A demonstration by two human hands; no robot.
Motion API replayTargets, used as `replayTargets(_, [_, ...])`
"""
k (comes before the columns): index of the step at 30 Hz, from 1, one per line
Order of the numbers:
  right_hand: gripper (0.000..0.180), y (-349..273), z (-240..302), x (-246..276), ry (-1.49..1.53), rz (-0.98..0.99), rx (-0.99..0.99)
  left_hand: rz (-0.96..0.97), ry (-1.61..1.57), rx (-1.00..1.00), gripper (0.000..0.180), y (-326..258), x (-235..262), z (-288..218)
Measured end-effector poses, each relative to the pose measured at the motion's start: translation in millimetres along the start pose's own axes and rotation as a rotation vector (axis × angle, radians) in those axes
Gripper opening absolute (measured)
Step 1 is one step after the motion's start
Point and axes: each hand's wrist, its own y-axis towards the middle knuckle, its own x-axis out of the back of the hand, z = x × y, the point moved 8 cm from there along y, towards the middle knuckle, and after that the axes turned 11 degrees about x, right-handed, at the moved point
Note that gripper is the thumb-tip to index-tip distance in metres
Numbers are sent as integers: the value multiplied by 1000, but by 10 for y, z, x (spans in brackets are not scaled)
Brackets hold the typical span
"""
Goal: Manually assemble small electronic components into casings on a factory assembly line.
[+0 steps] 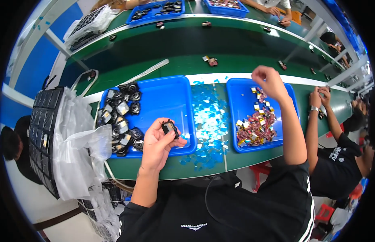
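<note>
My left hand is closed around a small black plastic housing with a greyish-tan flat face, held up over the near right corner of the left blue tray. Black housings, some with round lens-like rings and some with silvery faces, crowd that tray's left side. My right hand hovers above the far edge of the right blue tray, its fingers curled together. Whatever those fingertips may hold is hidden. Below lies a heap of small reddish circuit pieces with yellow and white parts.
Shiny blue film scraps are spread between the trays. At left stands a stack of black moulded trays with plastic sheeting. A few circuit pieces lie on the green conveyor belt. A co-worker's hands are at the right.
</note>
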Motion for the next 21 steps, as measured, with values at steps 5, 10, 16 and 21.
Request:
replayTargets(5, [7,-513,-48,-93,-113,222,-72,-22,-13,107,21,108,-144,288])
replayTargets(10, [7,-600,52,-256,-249,255,116,15,12,125,41,74,-334,301])
replayTargets(16, [8,-731,174,220,-158,-121,45,50,193,-1,46,98,-429,220])
replayTargets(21, [8,-948,665,-16,644,-323,-76,-38,700,-281,31,82,-633,92])
